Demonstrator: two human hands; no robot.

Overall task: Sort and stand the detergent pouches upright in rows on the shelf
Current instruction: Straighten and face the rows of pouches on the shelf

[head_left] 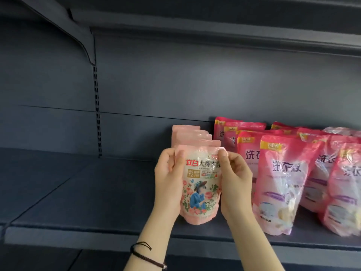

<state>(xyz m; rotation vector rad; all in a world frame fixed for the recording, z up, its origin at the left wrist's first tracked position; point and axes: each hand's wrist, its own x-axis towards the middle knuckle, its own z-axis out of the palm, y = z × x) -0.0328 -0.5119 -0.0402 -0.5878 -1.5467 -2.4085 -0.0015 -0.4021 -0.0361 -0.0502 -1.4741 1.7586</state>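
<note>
**A:** Closest to the lens, what shows?

**B:** Two forearms rising from six o'clock. A dark cord bracelet (145,255) circles the left wrist.

**A:** Edges and room?

**B:** The shelf (88,232) has a raised front lip running from nine to three o'clock. From nine o'clock to the centre its deck lies bare, back to the back panel (156,85).

**A:** What stands on it?

**B:** At three o'clock, bright pink bags (281,182) stand in rows front to back, leaning a little. Just left of them, at the centre, pale pink pouches (188,133) stand upright in single file.

**A:** And the hands?

**B:** They grip the front pouch (197,192) at the head of that file, near the front lip. The left hand (168,184) curls round its left edge with the thumb on the face. The right hand (235,184) pinches its upper right edge.

**A:** Which way does it point?

**B:** Its long axis runs twelve to six o'clock, with the sealed top up and the printed face towards the camera. I cannot tell whether its base touches the deck.
</note>
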